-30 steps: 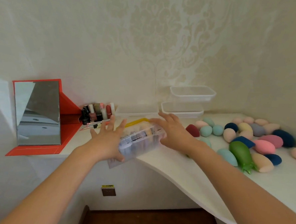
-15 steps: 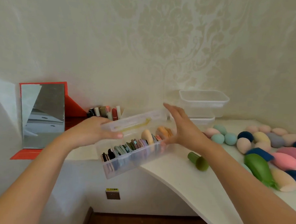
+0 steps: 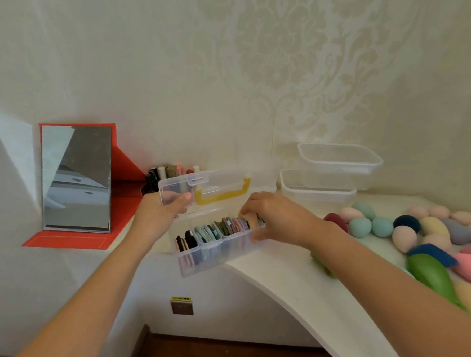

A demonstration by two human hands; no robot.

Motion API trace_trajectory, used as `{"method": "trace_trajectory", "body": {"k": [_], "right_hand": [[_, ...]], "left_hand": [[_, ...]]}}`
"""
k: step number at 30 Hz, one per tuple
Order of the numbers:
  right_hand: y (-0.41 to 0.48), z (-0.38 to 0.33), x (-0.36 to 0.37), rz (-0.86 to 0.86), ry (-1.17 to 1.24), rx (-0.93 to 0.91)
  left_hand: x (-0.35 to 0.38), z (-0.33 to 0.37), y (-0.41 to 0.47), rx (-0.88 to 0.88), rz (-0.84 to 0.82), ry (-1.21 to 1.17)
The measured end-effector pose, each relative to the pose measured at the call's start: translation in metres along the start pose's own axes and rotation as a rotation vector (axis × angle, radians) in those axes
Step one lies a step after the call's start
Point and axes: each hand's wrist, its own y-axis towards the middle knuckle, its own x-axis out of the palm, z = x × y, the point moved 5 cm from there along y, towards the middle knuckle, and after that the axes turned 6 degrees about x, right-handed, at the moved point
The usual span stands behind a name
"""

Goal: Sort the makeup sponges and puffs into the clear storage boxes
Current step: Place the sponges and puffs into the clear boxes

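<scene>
The right forearm (image 3: pixel 383 273) hides most of a small green sponge (image 3: pixel 324 268).

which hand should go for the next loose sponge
Probably right. The left hand grips the clear hinged lid of the clear plastic compartment box, holding it open; the right hand at the box's right end lies nearer the loose egg-shaped sponges on the white counter.

Raised lid (image 3: pixel 214 184) in left hand (image 3: pixel 160 215); right hand (image 3: pixel 278 219) grips clear box (image 3: pixel 213 255) of puffs (image 3: pixel 211 232).
</scene>
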Motion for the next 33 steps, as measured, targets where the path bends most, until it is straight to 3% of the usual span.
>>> {"method": "trace_trajectory", "body": {"k": [6,17,20,22,25,33], "right_hand": [[0.01,-0.009,-0.006,-0.096,-0.124,-0.031],[0.01,-0.01,-0.002,-0.094,-0.144,0.012],[0.012,-0.006,-0.01,-0.203,0.06,0.13],[0.021,-0.003,-0.017,-0.151,0.149,0.209],[0.034,-0.009,-0.017,-0.07,0.024,0.28],[0.045,-0.033,-0.008,-0.222,-0.166,0.449]], "left_hand": [[0.004,-0.006,0.0,0.072,0.145,-0.031],[0.008,-0.009,-0.007,0.139,0.201,0.016],[0.008,-0.009,-0.008,0.149,0.213,0.043],[0.008,-0.009,-0.007,0.145,0.216,0.047],[0.008,-0.009,-0.007,0.146,0.218,0.041],[0.01,-0.007,-0.008,0.15,0.235,0.081]]}}
